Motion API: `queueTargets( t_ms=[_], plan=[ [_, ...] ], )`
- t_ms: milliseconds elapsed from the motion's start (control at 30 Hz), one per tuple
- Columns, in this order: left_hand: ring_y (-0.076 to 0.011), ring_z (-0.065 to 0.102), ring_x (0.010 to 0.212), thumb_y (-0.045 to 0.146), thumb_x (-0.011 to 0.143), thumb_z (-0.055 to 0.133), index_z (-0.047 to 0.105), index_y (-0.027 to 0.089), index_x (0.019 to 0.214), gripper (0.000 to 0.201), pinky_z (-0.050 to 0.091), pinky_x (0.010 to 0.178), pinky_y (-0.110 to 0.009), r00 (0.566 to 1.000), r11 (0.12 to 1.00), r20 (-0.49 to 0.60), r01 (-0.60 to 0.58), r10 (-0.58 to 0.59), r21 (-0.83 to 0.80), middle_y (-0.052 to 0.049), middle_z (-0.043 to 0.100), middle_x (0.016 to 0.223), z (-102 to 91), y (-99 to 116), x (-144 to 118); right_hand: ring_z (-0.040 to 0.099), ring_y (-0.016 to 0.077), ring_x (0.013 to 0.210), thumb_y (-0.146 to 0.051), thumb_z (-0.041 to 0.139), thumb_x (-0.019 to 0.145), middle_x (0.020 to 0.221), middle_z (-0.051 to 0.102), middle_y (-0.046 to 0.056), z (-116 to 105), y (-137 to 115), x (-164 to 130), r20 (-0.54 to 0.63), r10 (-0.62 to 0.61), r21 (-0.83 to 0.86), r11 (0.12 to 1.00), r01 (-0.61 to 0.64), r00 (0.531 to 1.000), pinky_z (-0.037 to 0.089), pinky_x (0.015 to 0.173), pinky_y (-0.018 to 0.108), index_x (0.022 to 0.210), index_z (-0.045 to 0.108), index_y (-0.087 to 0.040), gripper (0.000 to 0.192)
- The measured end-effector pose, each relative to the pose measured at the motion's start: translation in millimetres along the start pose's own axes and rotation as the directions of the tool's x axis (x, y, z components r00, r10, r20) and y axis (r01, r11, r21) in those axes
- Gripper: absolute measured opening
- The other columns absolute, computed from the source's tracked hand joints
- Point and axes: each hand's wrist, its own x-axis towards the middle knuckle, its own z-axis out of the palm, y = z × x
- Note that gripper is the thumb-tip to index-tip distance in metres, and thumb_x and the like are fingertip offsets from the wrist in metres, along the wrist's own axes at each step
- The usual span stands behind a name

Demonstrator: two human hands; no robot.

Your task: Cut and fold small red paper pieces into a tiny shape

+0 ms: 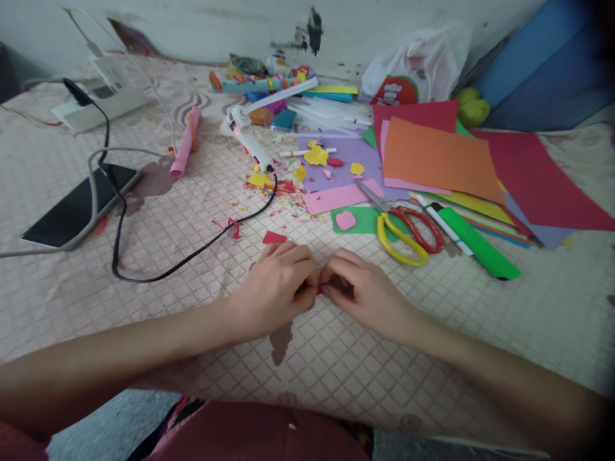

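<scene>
My left hand (276,282) and my right hand (362,288) meet fingertip to fingertip low on the quilted cloth (182,211). Between their fingertips they pinch a tiny red paper piece (319,290), mostly hidden by the fingers. A small red paper scrap (274,237) lies just beyond my left hand. Yellow and red scissors (403,230) rest right of centre, past my right hand. A white glue gun (245,137) lies further back with its black cord (192,255) curling toward me.
Coloured paper sheets (439,157) are stacked at the right, with a green marker (475,243) beside them. A phone (79,205) lies at the left, a power strip (103,105) behind it. Paper shapes and scraps (283,186) litter the middle. A plastic bag (418,64) sits at the back.
</scene>
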Motion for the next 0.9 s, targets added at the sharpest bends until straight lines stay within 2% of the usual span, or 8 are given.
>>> queueTargets(
  t_ms=[333,500,900],
  plan=[
    [-0.0186,0.052,0.081,0.012,0.072,0.056,0.057,0.016,0.07,0.004,0.04,0.077,-0.035,0.998,0.997,-0.018,0.061,-0.062,-0.056,-0.003,0.058,0.081,2.2,-2.2,3.2,0.049,0.0134,0.073,-0.004,0.054,0.077,0.082,0.049,0.0,0.2,-1.1,-0.1,0.001,-0.003,-0.012,1.0,0.003,1.0,0.038,0.062,0.026,0.077,0.051,-0.019,0.016],
    [-0.0182,0.053,0.081,0.012,0.07,0.058,0.059,0.016,0.073,0.005,0.041,0.076,-0.034,0.997,0.988,-0.028,0.061,-0.066,-0.14,-0.003,0.059,0.081,2.1,-7.1,4.7,0.05,0.0139,0.074,-0.005,0.054,0.078,0.08,0.049,0.0,0.6,-1.6,-0.3,-0.002,0.003,-0.033,0.999,-0.003,1.0,0.038,0.062,0.026,0.077,0.051,-0.019,0.014],
    [-0.0171,0.054,0.08,0.011,0.072,0.058,0.061,0.016,0.073,0.006,0.043,0.076,-0.034,0.998,0.978,-0.029,0.05,-0.057,-0.2,-0.003,0.06,0.079,1.1,-11.4,5.5,0.05,0.0145,0.075,-0.006,0.055,0.077,0.081,0.049,0.0,1.6,0.6,1.1,0.004,0.007,-0.035,0.999,-0.007,1.0,0.039,0.064,0.027,0.077,0.052,-0.02,0.014]
  ],
)
